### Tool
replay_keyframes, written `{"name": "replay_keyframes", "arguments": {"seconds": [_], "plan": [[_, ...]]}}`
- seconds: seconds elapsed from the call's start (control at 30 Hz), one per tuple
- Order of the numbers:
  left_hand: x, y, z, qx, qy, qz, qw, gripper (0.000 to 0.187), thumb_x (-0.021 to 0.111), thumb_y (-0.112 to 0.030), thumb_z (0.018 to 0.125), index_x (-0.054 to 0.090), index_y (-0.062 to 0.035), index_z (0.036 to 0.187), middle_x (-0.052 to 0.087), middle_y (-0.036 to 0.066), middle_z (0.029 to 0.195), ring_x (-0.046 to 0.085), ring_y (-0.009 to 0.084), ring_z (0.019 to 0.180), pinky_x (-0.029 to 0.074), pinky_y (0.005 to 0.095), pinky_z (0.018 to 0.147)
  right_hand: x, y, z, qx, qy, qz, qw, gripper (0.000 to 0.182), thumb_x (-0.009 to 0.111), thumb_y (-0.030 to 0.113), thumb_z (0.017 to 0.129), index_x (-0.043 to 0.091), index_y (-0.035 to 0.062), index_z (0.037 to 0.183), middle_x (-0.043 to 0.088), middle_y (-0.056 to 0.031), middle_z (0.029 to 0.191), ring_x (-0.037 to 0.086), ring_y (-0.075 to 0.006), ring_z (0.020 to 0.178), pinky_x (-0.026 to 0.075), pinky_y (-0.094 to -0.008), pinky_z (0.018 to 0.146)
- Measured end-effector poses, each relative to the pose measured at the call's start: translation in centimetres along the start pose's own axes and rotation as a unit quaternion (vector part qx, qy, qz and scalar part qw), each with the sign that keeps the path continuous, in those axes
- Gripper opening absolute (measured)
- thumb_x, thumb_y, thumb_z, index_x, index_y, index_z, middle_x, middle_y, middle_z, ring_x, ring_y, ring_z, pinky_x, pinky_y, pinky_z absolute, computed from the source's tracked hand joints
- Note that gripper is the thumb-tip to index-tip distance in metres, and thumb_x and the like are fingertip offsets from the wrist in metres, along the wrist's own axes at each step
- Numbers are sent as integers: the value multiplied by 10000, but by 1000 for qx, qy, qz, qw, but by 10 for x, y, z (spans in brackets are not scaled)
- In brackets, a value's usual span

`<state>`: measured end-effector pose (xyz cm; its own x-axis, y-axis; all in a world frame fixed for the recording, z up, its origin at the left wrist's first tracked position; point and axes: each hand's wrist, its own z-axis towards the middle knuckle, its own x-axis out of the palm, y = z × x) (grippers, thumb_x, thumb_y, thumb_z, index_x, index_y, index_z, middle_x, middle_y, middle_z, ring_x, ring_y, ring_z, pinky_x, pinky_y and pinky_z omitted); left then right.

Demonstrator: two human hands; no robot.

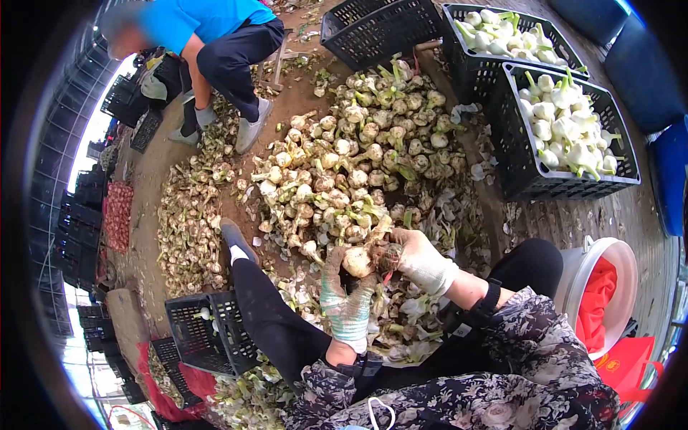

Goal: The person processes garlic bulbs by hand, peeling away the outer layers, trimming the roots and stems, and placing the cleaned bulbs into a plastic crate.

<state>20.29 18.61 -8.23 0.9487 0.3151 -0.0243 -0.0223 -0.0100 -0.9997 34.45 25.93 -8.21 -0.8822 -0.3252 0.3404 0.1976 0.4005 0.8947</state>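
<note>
Left hand [346,304] in striped knit glove cradling dirty white garlic bulb [357,261] over lap, fingers curled around it; right hand [423,261] gloved, fingers pinching its roots, above heaped untrimmed garlic pile [351,165]

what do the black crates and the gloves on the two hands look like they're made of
The black crates look like moulded plastic, matte, judging by their rigid open lattice walls. The left hand wears what seems a knitted fabric glove with pale green stripes. The right hand wears a whitish knit-looking glove, soiled; both grip one garlic bulb.
</note>
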Motion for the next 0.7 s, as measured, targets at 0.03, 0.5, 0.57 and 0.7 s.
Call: {"name": "replay_keyframes", "arguments": {"seconds": [0.03,0.5,0.57,0.7], "plan": [[0,0,1,16,3,12,1000,596,734,-56,736,473,-15,1270,506,84,1195,515,190,1073,405,313,953,0,5,-2,17,11,46,999,350,704,268,787,616,-47,912,614,-34,735,524,-72,664,449,-255,577],[8,-2,21,-211,-35,-244,946,329,604,-317,849,573,-56,1048,599,37,855,555,152,639,452,268,560,-1,19,-3,-22,-7,-153,988,270,657,90,806,600,-56,1026,634,-61,830,571,-61,715,473,-220,608],[14,-13,25,-303,-51,-306,901,330,540,-421,865,584,-103,939,587,14,764,552,161,612,447,268,537,-7,-4,5,-123,3,-173,977,303,665,74,804,584,-53,1067,635,-67,917,560,-60,824,474,-221,696],[15,-23,24,-373,18,-313,873,189,536,-292,898,565,-109,937,557,-9,807,501,102,729,421,230,703,-12,-5,5,-14,24,-17,999,278,667,133,822,595,-13,1047,659,-70,880,555,-90,771,471,-269,720]]}}
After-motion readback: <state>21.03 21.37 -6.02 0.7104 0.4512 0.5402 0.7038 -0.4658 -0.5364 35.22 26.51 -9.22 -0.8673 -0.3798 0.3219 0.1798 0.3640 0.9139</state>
